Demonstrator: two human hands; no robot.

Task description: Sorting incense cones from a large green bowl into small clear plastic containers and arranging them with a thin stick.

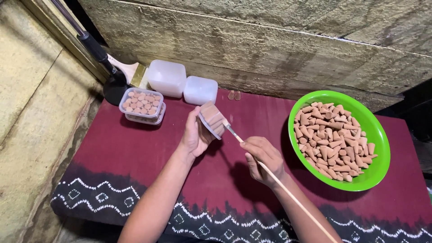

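tabletop (135,148) under maroon cloth | green bowl (380,148) of incense cones, right of both hands | left hand (195,135) closed around small tray of cones (212,119), tilted, held above cloth | right hand (265,159) pinching thin stick (288,191); long axis runs lower-right to upper-left, tip touching tray's right edge

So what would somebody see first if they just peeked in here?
Probably the bright green bowl on the right, heaped with small brown cones. Then the middle: the left hand holds up a small tray of cones while the right hand points a thin brush at it, over a dark red cloth.
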